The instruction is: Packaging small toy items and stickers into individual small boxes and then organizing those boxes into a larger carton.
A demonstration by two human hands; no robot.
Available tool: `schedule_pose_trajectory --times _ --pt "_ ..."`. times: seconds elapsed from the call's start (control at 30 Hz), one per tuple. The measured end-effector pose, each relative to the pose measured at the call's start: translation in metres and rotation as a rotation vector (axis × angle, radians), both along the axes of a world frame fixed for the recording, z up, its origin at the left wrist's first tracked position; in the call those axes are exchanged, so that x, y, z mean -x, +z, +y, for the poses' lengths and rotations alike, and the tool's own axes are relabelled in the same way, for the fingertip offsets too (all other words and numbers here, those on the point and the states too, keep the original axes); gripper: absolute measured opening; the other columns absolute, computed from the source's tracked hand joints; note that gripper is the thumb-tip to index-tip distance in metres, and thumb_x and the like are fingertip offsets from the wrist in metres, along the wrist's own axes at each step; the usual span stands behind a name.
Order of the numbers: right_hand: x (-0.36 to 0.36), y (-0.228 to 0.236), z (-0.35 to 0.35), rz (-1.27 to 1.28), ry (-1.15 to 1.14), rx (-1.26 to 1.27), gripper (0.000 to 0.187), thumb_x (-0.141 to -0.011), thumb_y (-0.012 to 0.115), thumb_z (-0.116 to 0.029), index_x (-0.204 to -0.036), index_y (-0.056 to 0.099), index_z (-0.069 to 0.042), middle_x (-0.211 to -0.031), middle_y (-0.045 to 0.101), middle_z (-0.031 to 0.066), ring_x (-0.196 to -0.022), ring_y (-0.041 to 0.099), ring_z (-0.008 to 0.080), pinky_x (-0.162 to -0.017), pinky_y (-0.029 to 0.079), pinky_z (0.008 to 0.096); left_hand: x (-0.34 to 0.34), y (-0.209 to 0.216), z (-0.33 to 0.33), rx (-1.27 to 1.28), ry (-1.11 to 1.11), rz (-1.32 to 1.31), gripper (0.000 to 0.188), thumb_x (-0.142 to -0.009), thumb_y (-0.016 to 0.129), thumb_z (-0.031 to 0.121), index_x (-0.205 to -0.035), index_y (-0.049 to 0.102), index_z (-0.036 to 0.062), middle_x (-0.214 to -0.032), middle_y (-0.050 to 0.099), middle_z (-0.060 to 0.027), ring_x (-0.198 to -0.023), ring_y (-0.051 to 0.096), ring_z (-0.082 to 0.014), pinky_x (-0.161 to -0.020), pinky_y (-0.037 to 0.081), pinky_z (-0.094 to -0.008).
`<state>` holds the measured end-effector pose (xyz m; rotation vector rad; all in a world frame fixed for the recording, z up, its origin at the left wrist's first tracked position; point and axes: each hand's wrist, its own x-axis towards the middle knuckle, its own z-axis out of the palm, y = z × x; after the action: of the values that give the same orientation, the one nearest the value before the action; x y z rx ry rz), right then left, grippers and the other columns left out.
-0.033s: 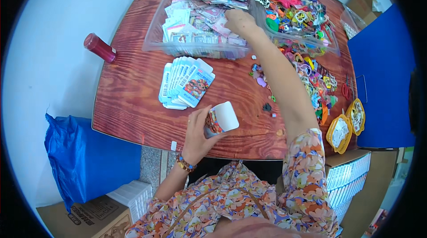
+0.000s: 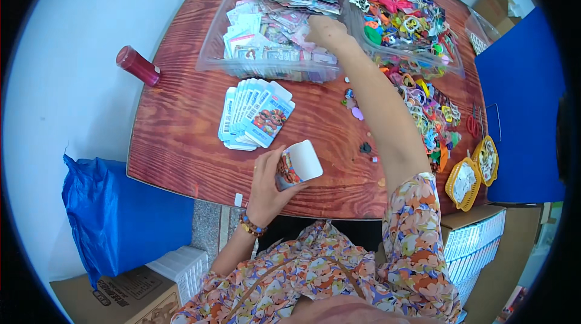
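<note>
My left hand [image 2: 266, 182] grips a small printed carton [image 2: 289, 168] near the table's front edge; its white open end tilts up and away. My right arm stretches across the table. My right hand [image 2: 328, 33] is down in a clear plastic bin [image 2: 209, 61] at its right side, over small flat printed packets [image 2: 284, 24]. Its fingers are bent down and their tips are hidden, so I cannot see whether they hold one. Between the bin and my left hand lies a fanned stack of flat blue-and-white cartons [image 2: 254, 113].
Right of the packets, another clear bin [image 2: 454, 67] holds colourful trinkets, with more trinkets [image 2: 426, 112] spilled before it. Red scissors [image 2: 472, 123] and two yellow baskets [image 2: 461, 203] sit along the right edge. A dark red bottle [image 2: 138, 65] stands at the left edge.
</note>
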<state>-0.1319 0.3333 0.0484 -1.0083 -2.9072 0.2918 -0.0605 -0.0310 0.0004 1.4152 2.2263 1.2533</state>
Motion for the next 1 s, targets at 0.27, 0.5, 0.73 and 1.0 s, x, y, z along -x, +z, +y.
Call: schedule_pose_trajectory --times 0.27,0.5,0.73,1.0 --pt "0.01 -0.017 0.018 0.112 0.022 0.034 0.032 -0.08 0.073 -0.032 -0.104 0.071 -0.01 -0.104 0.072 0.0154 -0.096 0.069 0.0298 -0.081 0.054 0.0427 0.017 0.0 -0.013 -0.002 0.133 -0.037 0.083 -0.067 0.089 0.016 -0.137 0.048 0.0008 -0.123 0.054 -0.0148 -0.115 0.055 -0.0302 -0.093 0.048 -0.0385" --pt "-0.088 0.073 -0.07 0.728 0.235 0.492 0.012 -0.091 0.064 -0.01 -0.101 0.067 -0.002 -0.074 0.061 -0.0015 -0.059 0.053 0.0033 -0.052 0.041 0.0231 0.027 -0.017 0.008 -0.096 0.134 0.035 0.081 -0.068 0.089 0.024 -0.134 0.049 0.0013 -0.121 0.052 -0.0188 -0.11 0.053 -0.0368 -0.095 0.046 -0.0436" --pt "-0.187 0.035 -0.182 0.794 0.082 0.582 0.037 -0.091 0.063 0.003 -0.127 0.053 -0.001 -0.076 0.055 -0.0021 -0.058 0.052 0.0022 -0.05 0.039 0.0192 0.003 -0.011 0.031 -0.065 0.111 0.024 0.082 -0.066 0.089 0.023 -0.133 0.047 0.0029 -0.12 0.052 -0.0184 -0.114 0.05 -0.0369 -0.097 0.044 -0.0462" --pt "-0.226 0.028 -0.195 0.714 0.022 0.566 0.034 -0.088 0.065 0.002 -0.12 0.053 0.001 -0.073 0.06 0.0077 -0.061 0.06 0.013 -0.056 0.048 0.0289 -0.016 -0.006 0.037 -0.08 0.084 0.076 0.084 -0.066 0.089 0.025 -0.135 0.046 0.003 -0.12 0.052 -0.0175 -0.114 0.05 -0.0367 -0.097 0.045 -0.046"
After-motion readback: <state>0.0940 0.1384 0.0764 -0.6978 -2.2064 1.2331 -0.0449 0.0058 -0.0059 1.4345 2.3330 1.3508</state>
